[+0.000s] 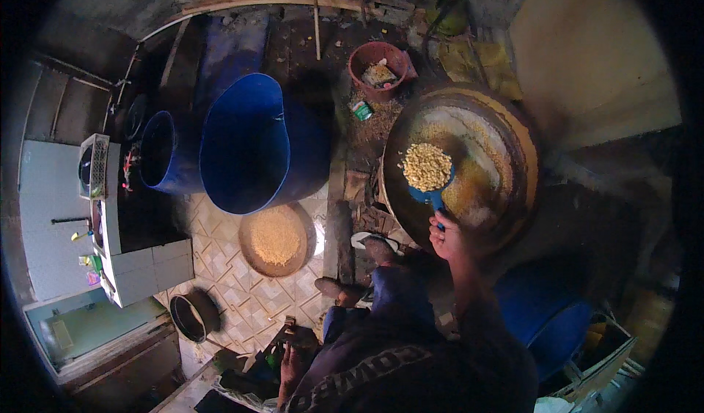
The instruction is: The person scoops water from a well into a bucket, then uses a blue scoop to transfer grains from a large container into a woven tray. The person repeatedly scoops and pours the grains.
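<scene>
Dark shirt (440, 365) filling the lower edge, a person stands over a big round pan (499, 222), the right hand (448, 241) closed about the handle of a blue scoop (438, 199). Heaped with pale yellow grains (427, 165), the scoop lies straight beyond that grip, its long axis running away from the body and leaning slightly left, its head over the pan's left half (whether it touches the contents below cannot be told from this angle). Of the two hands the right is plainly nearer; the left hand (290, 369), low on the person's other side, is well apart from scoop and pan, and whether it holds anything cannot be told. Off to the scoop's left, on tiled floor (220, 248), a round tray (247, 257) of yellowish grain sits just beside a tall blue barrel (244, 145).
</scene>
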`<state>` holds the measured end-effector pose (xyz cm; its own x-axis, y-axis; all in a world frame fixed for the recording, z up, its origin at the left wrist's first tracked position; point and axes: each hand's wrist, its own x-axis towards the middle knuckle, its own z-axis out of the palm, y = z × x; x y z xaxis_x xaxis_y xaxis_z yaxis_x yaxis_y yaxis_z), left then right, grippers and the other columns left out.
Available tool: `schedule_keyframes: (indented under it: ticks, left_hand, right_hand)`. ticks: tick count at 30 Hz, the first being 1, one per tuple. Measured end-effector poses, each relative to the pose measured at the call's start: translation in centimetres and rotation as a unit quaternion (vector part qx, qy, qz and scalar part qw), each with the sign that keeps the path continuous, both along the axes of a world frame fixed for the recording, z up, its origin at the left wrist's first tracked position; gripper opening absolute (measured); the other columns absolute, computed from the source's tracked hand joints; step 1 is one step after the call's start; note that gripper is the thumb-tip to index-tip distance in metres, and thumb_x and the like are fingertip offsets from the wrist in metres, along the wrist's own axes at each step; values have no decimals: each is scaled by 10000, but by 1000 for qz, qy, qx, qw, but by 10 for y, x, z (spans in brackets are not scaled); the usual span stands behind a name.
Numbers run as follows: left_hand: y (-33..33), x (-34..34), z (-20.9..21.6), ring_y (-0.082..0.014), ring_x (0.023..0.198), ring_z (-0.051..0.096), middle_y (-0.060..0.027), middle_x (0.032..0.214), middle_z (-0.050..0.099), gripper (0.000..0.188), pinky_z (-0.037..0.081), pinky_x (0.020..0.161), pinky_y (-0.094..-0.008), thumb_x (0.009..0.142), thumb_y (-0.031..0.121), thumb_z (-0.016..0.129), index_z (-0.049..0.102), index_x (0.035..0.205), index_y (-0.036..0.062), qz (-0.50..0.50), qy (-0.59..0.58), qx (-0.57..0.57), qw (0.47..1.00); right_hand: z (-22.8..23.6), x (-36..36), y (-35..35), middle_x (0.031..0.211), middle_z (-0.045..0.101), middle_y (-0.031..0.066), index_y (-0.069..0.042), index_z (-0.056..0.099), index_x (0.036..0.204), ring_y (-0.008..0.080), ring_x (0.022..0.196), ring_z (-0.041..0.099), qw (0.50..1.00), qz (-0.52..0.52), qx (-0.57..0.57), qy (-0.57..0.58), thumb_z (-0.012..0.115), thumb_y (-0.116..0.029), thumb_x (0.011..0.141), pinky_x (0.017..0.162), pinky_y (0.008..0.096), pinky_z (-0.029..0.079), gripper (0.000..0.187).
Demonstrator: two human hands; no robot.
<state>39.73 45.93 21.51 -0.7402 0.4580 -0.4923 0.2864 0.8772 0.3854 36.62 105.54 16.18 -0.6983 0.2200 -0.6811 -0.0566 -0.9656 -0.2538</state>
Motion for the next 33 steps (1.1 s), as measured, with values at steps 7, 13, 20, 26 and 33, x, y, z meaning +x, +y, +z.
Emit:
schedule_keyframes:
  ticks: [7,13,20,26,33]
  left_hand:
    - [9,8,0,-147,738,521,-112,943,574,570,461,667,-276,940,344,409,257,1397,38,222,-109,69,966]
    - [-29,57,-58,-171,843,541,-94,1149,527,599,449,768,-258,901,335,522,298,1390,72,581,-246,269,727]
    - [-17,78,-48,-164,994,506,-108,1136,539,624,386,880,-246,919,358,470,246,1398,27,598,-172,186,760]
    - [-25,145,-65,-200,1262,376,-151,1373,390,639,269,1024,-267,919,401,446,249,1390,17,721,-197,285,601]
    - [-15,171,-17,-200,1219,409,-133,1359,413,644,303,986,-256,908,420,472,271,1392,46,775,-194,217,561]
  right_hand:
    - [67,-10,-9,724,452,-6,-164,457,991,48,433,355,996,14,85,-17,519,-137,893,375,187,286,119]
    - [104,-30,-41,720,479,-3,-156,455,1102,46,447,368,984,113,134,-4,559,-120,862,378,175,280,264]
    - [116,-92,-118,723,486,0,-129,447,1179,44,425,344,934,321,160,7,541,-110,863,374,183,273,330]
    - [93,-171,-229,712,465,-12,-113,441,1202,42,452,356,844,508,170,13,521,-94,868,369,181,264,345]
    - [-14,-272,-354,779,560,48,-99,526,1156,151,545,495,470,645,601,33,562,-134,841,478,314,410,319]
